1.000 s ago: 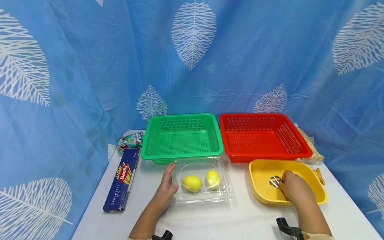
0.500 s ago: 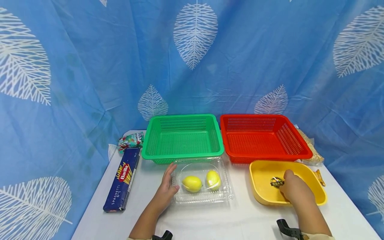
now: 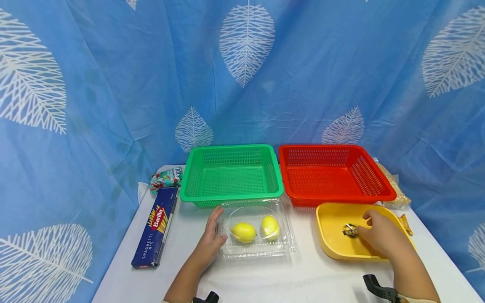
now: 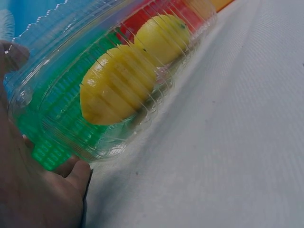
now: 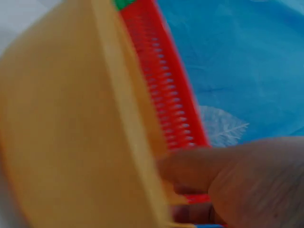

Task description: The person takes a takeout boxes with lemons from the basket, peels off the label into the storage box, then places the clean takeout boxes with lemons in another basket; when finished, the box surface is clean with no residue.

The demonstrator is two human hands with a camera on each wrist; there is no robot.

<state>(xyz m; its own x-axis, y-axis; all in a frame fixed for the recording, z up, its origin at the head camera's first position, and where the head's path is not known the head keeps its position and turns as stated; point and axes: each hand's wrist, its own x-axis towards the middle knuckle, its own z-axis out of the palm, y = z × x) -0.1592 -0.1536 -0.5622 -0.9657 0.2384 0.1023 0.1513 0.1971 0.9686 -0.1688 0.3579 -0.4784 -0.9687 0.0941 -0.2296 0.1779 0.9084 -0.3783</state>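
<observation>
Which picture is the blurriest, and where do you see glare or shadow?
Right wrist view: blurriest, the yellow bin and right hand soft-edged; head view: brighter and crisper, with pale glare streaks on the clear container; left wrist view: dim, with a soft shadow on the white cloth beside the left hand.

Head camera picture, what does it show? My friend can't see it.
A left hand is beside a clear box holding two lemons; a right hand is over a yellow tub with a round label inside. Behind stand a green basket and a red basket, and a blue spaghetti box lies at the left.
</observation>
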